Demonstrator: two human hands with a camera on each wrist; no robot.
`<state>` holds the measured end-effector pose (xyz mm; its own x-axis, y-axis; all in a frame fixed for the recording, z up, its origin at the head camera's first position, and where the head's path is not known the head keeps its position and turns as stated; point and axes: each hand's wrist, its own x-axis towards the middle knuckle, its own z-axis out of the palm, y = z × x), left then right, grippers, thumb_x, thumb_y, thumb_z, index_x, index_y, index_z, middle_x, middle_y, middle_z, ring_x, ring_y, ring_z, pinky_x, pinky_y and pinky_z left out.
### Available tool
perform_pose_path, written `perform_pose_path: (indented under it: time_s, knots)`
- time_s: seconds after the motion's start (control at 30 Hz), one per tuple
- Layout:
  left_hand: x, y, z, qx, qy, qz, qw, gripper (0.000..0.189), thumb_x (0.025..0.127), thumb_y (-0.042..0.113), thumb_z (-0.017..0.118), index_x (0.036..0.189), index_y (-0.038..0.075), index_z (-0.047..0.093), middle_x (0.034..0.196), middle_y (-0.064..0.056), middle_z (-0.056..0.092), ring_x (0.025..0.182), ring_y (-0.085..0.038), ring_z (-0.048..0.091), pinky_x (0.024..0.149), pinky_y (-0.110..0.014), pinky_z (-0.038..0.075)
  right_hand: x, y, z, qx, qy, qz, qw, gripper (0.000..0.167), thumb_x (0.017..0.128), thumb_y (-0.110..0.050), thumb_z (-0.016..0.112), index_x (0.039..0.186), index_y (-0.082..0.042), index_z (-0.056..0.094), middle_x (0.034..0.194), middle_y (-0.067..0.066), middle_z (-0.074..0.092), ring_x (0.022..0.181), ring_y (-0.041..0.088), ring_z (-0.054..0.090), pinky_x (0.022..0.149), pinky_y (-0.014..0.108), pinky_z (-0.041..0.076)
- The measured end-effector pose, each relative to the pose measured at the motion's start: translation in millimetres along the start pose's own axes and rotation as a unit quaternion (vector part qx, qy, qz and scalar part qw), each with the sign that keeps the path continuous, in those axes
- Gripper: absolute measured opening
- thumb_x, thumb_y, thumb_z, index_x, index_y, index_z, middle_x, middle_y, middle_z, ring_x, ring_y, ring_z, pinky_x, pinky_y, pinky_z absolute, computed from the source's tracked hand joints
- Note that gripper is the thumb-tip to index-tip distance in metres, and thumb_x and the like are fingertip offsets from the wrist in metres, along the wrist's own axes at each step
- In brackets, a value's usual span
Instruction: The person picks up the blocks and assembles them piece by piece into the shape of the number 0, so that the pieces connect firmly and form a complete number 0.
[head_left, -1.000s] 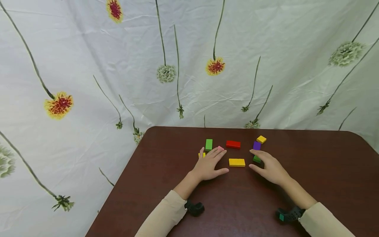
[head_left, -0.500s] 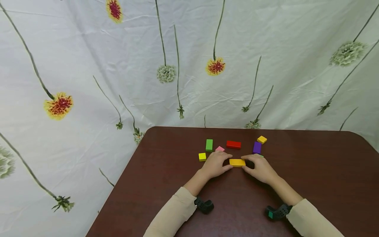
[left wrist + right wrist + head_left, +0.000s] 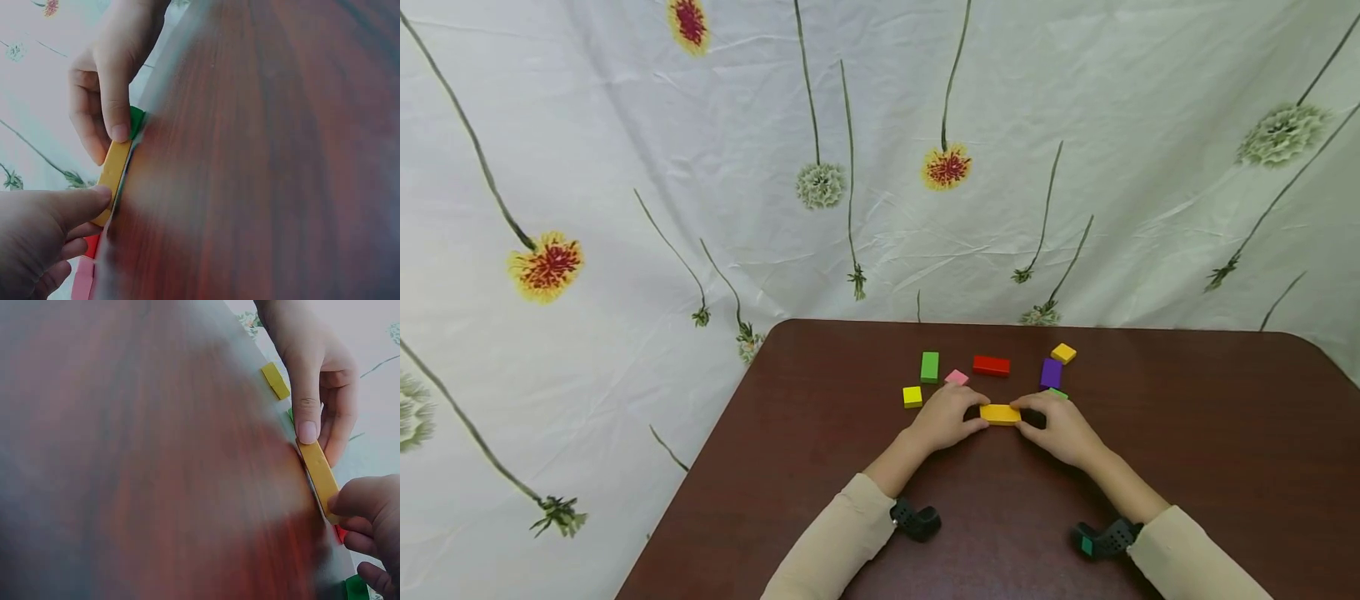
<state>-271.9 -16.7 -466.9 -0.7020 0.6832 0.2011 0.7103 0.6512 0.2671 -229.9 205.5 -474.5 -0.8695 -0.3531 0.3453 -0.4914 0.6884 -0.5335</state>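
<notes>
From where I stand, the person's left hand (image 3: 946,417) and right hand (image 3: 1060,429) meet at one long yellow-orange block (image 3: 1000,414), low over the near-middle of the dark reddish-brown bench (image 3: 985,517). The left pinches one end between thumb and fingers, the right pinches the other the same way, and the middle of the block shows between them. Whether its underside touches the wood, I cannot tell.

More blocks lie around it. Straight beyond, apart from it, is a red block (image 3: 991,366), lying lengthwise from side to side. A small pink block (image 3: 957,377) sits just past the left hand's fingers, and farther left are a light green block (image 3: 929,367) and, nearer the person, a bright yellow block (image 3: 912,397). Over on the right, a purple block (image 3: 1051,373) lies with a golden yellow block (image 3: 1063,354) at its far end and a half-hidden green piece (image 3: 1057,393) at its near end, partly covered by the right hand.

Both arms wear pale beige sleeves (image 3: 831,542), with a dark strapped device (image 3: 917,521) at each wrist. Behind the bench hangs a white cloth (image 3: 700,125) printed with long-stemmed flowers
</notes>
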Motion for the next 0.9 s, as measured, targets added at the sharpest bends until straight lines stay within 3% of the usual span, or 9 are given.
perform_pose_path:
  time_s: [0.2,0.4,0.63,0.9]
  knots:
    - [-11.2,2.7,-6.8,-0.009,-0.016,0.014,0.9997,0.033,0.091,0.029,0.071,0.118,0.010,0.070,0.111,0.000,0.070,0.103,-0.015,0.060,0.097,-0.028,0.043,-9.6,-6,-1,0.014,-0.005,-0.016,0.9998,0.024,0.083,-0.008,0.076,0.107,-0.005,0.073,0.104,0.005,0.070,0.098,0.026,0.062,0.084,0.047,0.052]
    - [-23.7,11.5,-16.1,-0.019,-0.040,0.006,0.9990,0.033,0.089,0.031,0.072,0.117,0.014,0.071,0.109,0.004,0.070,0.098,-0.011,0.056,0.092,-0.024,0.043,-19.9,-12,-1,0.014,-0.003,-0.030,0.9994,0.024,0.081,-0.010,0.078,0.105,-0.009,0.074,0.102,-0.002,0.069,0.094,0.019,0.063,0.081,0.042,0.053]
    - [-36.1,18.2,-15.6,-0.013,-0.043,0.026,0.9987,0.033,0.088,0.033,0.073,0.115,0.015,0.072,0.106,0.006,0.069,0.093,-0.010,0.054,0.086,-0.020,0.043,-32.8,-17,2,0.024,-0.005,-0.031,0.9992,0.025,0.079,-0.011,0.080,0.104,-0.012,0.074,0.102,-0.007,0.068,0.095,0.015,0.062,0.081,0.039,0.054]
    - [-45.7,20.7,-15.1,-0.027,-0.050,0.034,0.9978,0.031,0.087,0.034,0.074,0.112,0.016,0.073,0.103,0.007,0.070,0.092,-0.009,0.054,0.085,-0.018,0.043,-41.8,-19,6,0.036,0.003,-0.063,0.9973,0.025,0.078,-0.011,0.082,0.102,-0.013,0.074,0.100,-0.008,0.068,0.092,0.012,0.062,0.078,0.035,0.054]
